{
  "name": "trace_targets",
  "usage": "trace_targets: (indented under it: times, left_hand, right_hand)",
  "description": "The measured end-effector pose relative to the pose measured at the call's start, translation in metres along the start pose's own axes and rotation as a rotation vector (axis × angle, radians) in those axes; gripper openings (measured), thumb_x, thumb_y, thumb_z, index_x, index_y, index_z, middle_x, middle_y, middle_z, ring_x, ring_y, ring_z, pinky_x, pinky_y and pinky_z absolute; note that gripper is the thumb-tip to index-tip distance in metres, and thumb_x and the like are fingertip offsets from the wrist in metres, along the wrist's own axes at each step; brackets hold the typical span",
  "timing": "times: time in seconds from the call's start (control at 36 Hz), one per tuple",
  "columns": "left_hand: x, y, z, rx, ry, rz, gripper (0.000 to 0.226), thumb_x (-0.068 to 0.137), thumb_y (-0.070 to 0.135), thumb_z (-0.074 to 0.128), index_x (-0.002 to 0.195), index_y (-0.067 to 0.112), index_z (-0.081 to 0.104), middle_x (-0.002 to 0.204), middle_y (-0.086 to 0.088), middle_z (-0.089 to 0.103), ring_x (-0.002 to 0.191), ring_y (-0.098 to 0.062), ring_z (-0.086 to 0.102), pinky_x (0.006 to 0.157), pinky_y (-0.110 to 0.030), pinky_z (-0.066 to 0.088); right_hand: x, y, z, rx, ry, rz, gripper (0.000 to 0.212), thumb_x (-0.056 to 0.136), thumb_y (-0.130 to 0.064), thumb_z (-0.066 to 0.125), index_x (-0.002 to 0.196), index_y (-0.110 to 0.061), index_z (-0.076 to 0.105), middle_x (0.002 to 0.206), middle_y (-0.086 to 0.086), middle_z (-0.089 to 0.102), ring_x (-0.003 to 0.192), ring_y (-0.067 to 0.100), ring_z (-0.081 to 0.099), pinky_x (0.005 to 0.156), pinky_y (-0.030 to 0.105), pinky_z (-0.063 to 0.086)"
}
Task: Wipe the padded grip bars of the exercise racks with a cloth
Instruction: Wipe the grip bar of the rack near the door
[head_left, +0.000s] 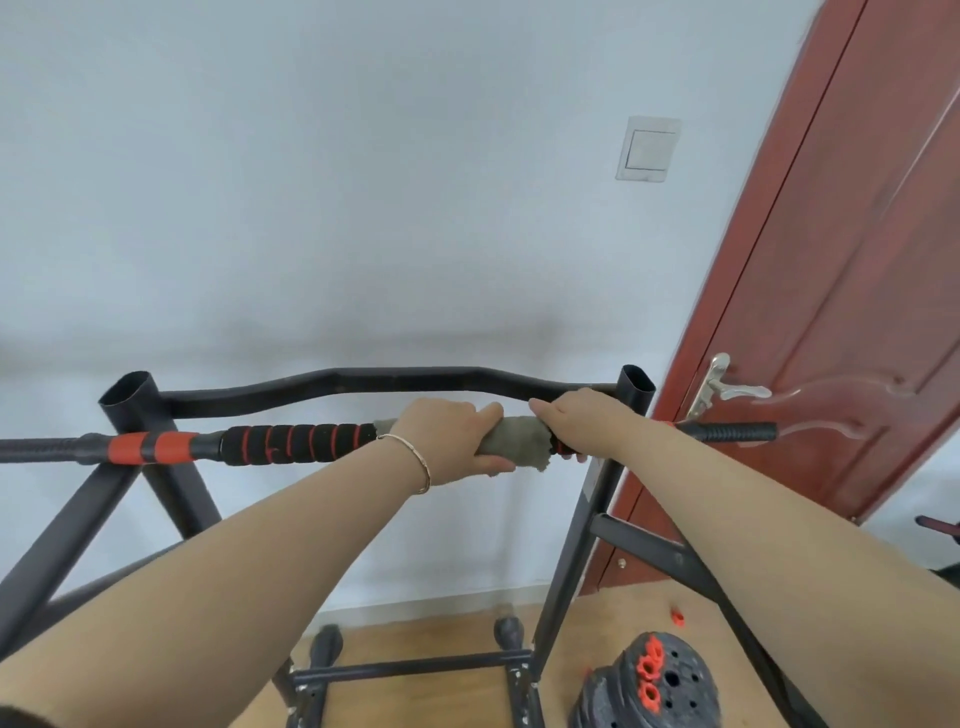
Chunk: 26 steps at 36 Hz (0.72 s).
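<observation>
Grey cloth (514, 441) is wrapped round the padded grip bar (301, 442), just right of the bare foam section, probably so the whole circumference is wiped in one pass. The cloth is clamped by the left hand (447, 441), fingers curled round it. The bar is gripped right beside by the right hand (576, 423), likely to stop it rolling. The bar is carried across the black rack (363, 382). Weight plates (660, 686) are stacked on the floor (415, 639), near the door (831, 312).

A thin, silver-coloured bangle (422, 461) circles the wrist just behind the left hand (447, 434). The left forearm (260, 545) and right forearm (753, 499) are bare, unsleeved to the frame's edge.
</observation>
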<state>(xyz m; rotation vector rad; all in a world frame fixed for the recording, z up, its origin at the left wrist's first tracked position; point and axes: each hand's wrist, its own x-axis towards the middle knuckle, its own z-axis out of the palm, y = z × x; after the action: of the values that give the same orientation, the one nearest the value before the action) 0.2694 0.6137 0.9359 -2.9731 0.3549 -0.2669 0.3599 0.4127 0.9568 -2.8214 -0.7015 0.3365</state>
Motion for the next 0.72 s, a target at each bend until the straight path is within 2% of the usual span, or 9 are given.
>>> trace_targets:
  times: [0.06,0.11,0.14,0.19,0.31,0.39,0.47,0.56,0.72]
  left_hand:
    - [0.004,0.000,0.000,-0.003,-0.036,-0.022,0.058,0.081,0.084,0.027,0.090,0.027,0.037,0.067,0.009,0.057,0.056,-0.012,0.054,0.049,-0.030,0.037]
    - [0.008,-0.002,0.001,-0.014,-0.083,-0.049,0.059,0.081,0.085,0.021,0.085,0.028,0.036,0.062,0.010,0.056,0.054,-0.010,0.052,0.047,-0.030,0.030]
    - [0.009,-0.002,0.001,-0.022,-0.101,-0.056,0.059,0.081,0.084,0.019,0.085,0.027,0.036,0.062,0.009,0.056,0.054,-0.010,0.052,0.047,-0.030,0.029]
    - [0.012,-0.002,0.002,-0.024,-0.126,-0.057,0.059,0.084,0.081,0.017,0.085,0.026,0.038,0.064,0.008,0.056,0.056,-0.011,0.051,0.049,-0.031,0.029]
    - [0.015,-0.002,-0.002,-0.089,-0.154,-0.075,0.053,0.089,0.073,0.013,0.081,0.028,0.040,0.063,0.008,0.054,0.054,-0.009,0.051,0.050,-0.031,0.032]
    - [0.014,0.002,-0.006,-0.038,-0.152,-0.034,0.037,0.093,0.056,0.024,0.097,0.027,0.047,0.061,0.009,0.052,0.056,-0.009,0.051,0.054,-0.032,0.046]
    - [0.011,0.000,-0.010,0.061,-0.136,0.006,0.028,0.095,0.040,0.037,0.115,0.024,0.048,0.070,0.010,0.048,0.067,-0.017,0.052,0.056,-0.033,0.043]
    - [0.005,-0.010,-0.014,0.081,-0.120,0.007,0.017,0.102,0.024,0.038,0.111,0.014,0.049,0.081,0.004,0.047,0.075,-0.022,0.048,0.063,-0.036,0.048]
    - [-0.030,-0.038,-0.020,-0.009,-0.112,0.054,0.034,0.104,0.047,0.023,0.098,0.022,0.047,0.094,0.005,0.054,0.083,-0.016,0.053,0.076,-0.031,0.044]
  right_hand:
    - [0.001,-0.001,0.005,-0.117,0.051,-0.028,0.059,0.102,-0.051,0.022,0.078,-0.015,0.062,0.064,-0.001,0.066,0.057,0.019,0.064,0.063,0.034,0.049]
    - [0.002,0.001,0.008,-0.332,0.130,-0.137,0.030,0.106,-0.031,0.034,0.116,-0.013,0.056,0.081,-0.001,0.058,0.071,0.023,0.058,0.064,0.037,0.050]
    - [0.002,0.001,0.009,-0.386,0.167,-0.182,0.033,0.105,-0.021,0.038,0.137,-0.011,0.043,0.089,0.002,0.056,0.075,0.025,0.055,0.061,0.037,0.048]
    - [0.004,0.006,0.016,-0.444,0.201,-0.236,0.051,0.103,-0.013,0.042,0.150,-0.009,0.024,0.098,0.007,0.059,0.075,0.027,0.053,0.056,0.037,0.044]
    - [0.002,0.010,0.023,-0.630,0.279,-0.269,0.058,0.102,-0.010,0.042,0.154,-0.007,0.018,0.102,0.008,0.064,0.077,0.029,0.060,0.054,0.037,0.039]
    - [0.000,0.014,0.026,-0.750,0.317,-0.320,0.058,0.102,-0.009,0.040,0.155,-0.004,0.016,0.100,0.009,0.064,0.076,0.030,0.061,0.054,0.036,0.037]
    - [-0.005,0.014,0.026,-0.783,0.355,-0.329,0.051,0.102,-0.008,0.039,0.151,-0.003,0.025,0.093,0.007,0.064,0.067,0.028,0.053,0.053,0.034,0.041]
    - [-0.005,0.015,0.026,-0.786,0.341,-0.356,0.059,0.100,-0.007,0.043,0.154,-0.002,0.019,0.096,0.008,0.064,0.072,0.029,0.061,0.054,0.035,0.043]
    - [-0.004,0.010,0.021,-0.740,0.286,-0.352,0.060,0.096,-0.008,0.050,0.150,-0.005,0.024,0.092,0.008,0.064,0.071,0.029,0.062,0.055,0.036,0.049]
